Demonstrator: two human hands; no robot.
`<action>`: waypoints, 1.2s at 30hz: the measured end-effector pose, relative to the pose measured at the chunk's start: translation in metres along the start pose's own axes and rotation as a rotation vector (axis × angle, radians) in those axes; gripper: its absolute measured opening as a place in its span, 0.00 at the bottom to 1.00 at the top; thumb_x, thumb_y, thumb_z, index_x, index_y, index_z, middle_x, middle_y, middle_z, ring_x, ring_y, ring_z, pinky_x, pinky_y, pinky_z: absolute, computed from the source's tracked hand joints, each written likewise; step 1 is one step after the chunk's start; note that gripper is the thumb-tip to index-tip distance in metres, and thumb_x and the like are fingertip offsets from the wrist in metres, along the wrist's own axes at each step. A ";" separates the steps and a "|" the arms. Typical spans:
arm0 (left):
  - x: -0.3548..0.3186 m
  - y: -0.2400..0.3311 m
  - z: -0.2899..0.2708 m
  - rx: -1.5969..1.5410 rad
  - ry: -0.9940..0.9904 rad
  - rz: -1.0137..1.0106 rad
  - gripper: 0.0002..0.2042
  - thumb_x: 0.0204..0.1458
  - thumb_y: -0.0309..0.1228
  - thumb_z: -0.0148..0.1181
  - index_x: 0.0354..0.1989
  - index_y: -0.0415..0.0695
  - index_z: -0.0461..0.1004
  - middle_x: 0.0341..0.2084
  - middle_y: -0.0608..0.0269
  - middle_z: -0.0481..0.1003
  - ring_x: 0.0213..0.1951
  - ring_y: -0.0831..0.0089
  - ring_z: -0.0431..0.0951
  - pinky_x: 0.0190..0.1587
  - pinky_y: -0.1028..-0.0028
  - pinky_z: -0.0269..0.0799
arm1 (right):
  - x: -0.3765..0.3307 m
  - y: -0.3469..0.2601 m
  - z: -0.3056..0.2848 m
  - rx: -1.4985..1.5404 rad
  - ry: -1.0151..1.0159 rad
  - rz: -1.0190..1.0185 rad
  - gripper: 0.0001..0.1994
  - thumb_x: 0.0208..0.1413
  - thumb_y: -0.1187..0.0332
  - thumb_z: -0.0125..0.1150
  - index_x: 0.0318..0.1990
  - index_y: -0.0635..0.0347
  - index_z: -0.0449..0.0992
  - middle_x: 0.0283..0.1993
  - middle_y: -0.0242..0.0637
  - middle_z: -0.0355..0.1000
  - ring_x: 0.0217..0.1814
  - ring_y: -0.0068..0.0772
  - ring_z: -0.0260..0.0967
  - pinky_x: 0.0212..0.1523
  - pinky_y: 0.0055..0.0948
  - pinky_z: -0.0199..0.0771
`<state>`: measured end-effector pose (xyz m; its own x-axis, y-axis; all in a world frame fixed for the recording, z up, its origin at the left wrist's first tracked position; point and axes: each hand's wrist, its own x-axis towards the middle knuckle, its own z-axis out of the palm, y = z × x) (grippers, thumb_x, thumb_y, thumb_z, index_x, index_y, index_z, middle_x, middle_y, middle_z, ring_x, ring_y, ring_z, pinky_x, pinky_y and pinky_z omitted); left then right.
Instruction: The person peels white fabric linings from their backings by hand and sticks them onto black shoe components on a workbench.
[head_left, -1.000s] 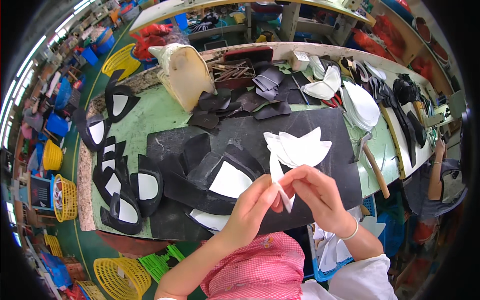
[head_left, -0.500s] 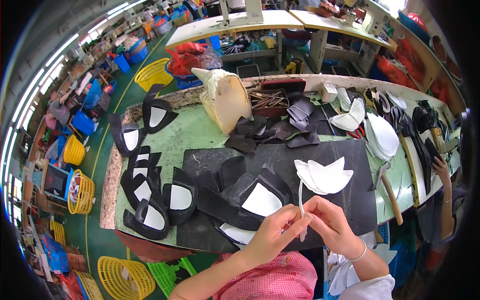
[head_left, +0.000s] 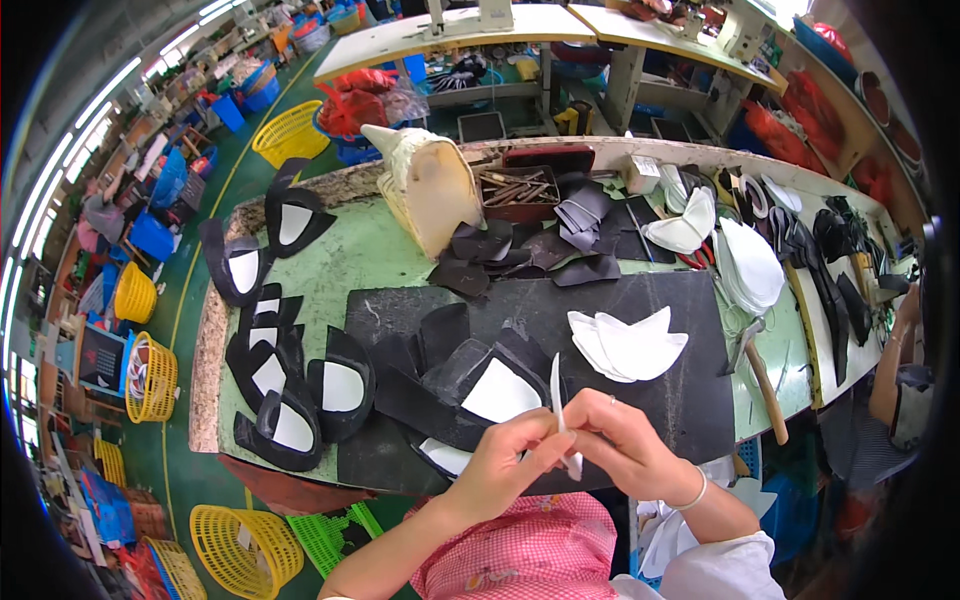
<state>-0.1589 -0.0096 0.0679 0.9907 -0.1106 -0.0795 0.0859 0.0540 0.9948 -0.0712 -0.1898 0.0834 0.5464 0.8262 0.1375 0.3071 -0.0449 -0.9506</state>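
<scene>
Between my two hands I hold a thin white curved piece [head_left: 556, 385], seen almost edge-on and standing upright. My left hand [head_left: 515, 455] pinches it from the left, and my right hand [head_left: 632, 448] has its fingers closed on the other side. Just beyond them, a fan of similar white pieces [head_left: 630, 345] lies on the black mat [head_left: 660, 420]. Close to my left hand is a heap of black, padded-looking shoe parts [head_left: 430, 395], one bearing a white panel [head_left: 500, 392]. Another white panel [head_left: 445, 456] is partly hidden beside my left wrist.
More black parts with white panels [head_left: 292, 428] line the table's left side. A hammer [head_left: 765, 385] lies at right, near stacked white pieces [head_left: 748, 265]. Behind are black scraps [head_left: 575, 270], a box of sticks [head_left: 518, 190] and a cream cone-shaped object [head_left: 425, 195]. Another person's arm [head_left: 890, 365] shows at far right.
The white piece stands a little higher above my fingers, and my right-hand fingers have shifted around it. The whole view has shifted slightly, so the table appears further left.
</scene>
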 end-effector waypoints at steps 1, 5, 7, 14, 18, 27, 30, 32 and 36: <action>0.002 0.004 -0.002 0.008 -0.010 -0.064 0.18 0.68 0.38 0.45 0.33 0.35 0.72 0.25 0.66 0.69 0.28 0.80 0.69 0.35 0.78 0.66 | 0.002 -0.004 0.002 0.059 0.015 0.020 0.02 0.63 0.75 0.52 0.39 0.63 0.69 0.35 0.39 0.64 0.37 0.40 0.66 0.41 0.33 0.66; 0.005 0.001 -0.006 -0.071 -0.033 -0.072 0.19 0.68 0.39 0.43 0.34 0.35 0.72 0.26 0.65 0.69 0.27 0.79 0.68 0.34 0.76 0.66 | 0.004 0.002 -0.005 0.068 -0.029 -0.001 0.02 0.63 0.74 0.51 0.39 0.63 0.68 0.36 0.39 0.65 0.37 0.37 0.66 0.41 0.33 0.67; 0.008 0.002 -0.004 -0.108 -0.066 0.029 0.19 0.69 0.39 0.41 0.35 0.35 0.71 0.27 0.63 0.70 0.28 0.77 0.69 0.34 0.74 0.67 | 0.002 0.007 -0.006 0.145 -0.011 0.028 0.03 0.63 0.73 0.52 0.38 0.64 0.68 0.34 0.38 0.66 0.35 0.36 0.67 0.39 0.32 0.68; 0.013 0.001 0.004 -0.038 -0.047 -0.040 0.18 0.68 0.38 0.41 0.34 0.35 0.71 0.27 0.61 0.70 0.31 0.75 0.71 0.38 0.73 0.67 | 0.006 0.001 -0.009 0.363 0.056 0.300 0.03 0.60 0.74 0.53 0.36 0.65 0.68 0.28 0.37 0.68 0.30 0.30 0.68 0.34 0.29 0.69; 0.000 -0.006 -0.013 0.011 0.094 -0.028 0.17 0.66 0.35 0.42 0.31 0.35 0.72 0.27 0.62 0.71 0.31 0.76 0.71 0.38 0.74 0.67 | -0.003 0.029 -0.037 -0.059 0.302 0.267 0.00 0.54 0.78 0.51 0.32 0.66 0.67 0.27 0.38 0.64 0.29 0.25 0.61 0.32 0.27 0.66; 0.019 0.005 -0.017 0.530 0.274 0.218 0.09 0.57 0.30 0.52 0.28 0.37 0.73 0.31 0.53 0.74 0.32 0.58 0.76 0.37 0.63 0.70 | 0.016 -0.002 -0.045 -0.303 0.142 0.035 0.22 0.45 0.59 0.73 0.45 0.59 0.73 0.42 0.39 0.73 0.44 0.42 0.71 0.46 0.37 0.70; 0.024 0.008 -0.013 0.631 0.151 0.250 0.10 0.53 0.32 0.58 0.36 0.38 0.76 0.36 0.53 0.75 0.37 0.55 0.77 0.42 0.62 0.72 | 0.027 -0.003 -0.027 -0.240 0.084 0.090 0.15 0.51 0.62 0.70 0.37 0.62 0.73 0.34 0.39 0.73 0.34 0.40 0.72 0.37 0.31 0.72; 0.016 0.010 -0.017 0.696 0.217 0.270 0.15 0.52 0.34 0.57 0.46 0.40 0.77 0.41 0.54 0.75 0.46 0.54 0.75 0.50 0.61 0.69 | 0.020 0.019 -0.036 -0.270 0.270 0.209 0.10 0.55 0.69 0.66 0.33 0.64 0.72 0.27 0.40 0.71 0.26 0.33 0.71 0.30 0.28 0.71; -0.022 -0.026 -0.027 1.086 0.042 0.175 0.25 0.44 0.37 0.66 0.54 0.51 0.76 0.53 0.58 0.70 0.58 0.56 0.68 0.60 0.57 0.63 | 0.023 0.038 -0.045 0.506 0.481 0.253 0.10 0.56 0.76 0.65 0.44 0.67 0.73 0.37 0.35 0.77 0.34 0.23 0.77 0.28 0.24 0.78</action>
<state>-0.1797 0.0180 0.0423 0.9846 -0.1518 0.0865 -0.1746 -0.8383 0.5164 -0.0119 -0.1981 0.0632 0.8695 0.4822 -0.1070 -0.2070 0.1591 -0.9653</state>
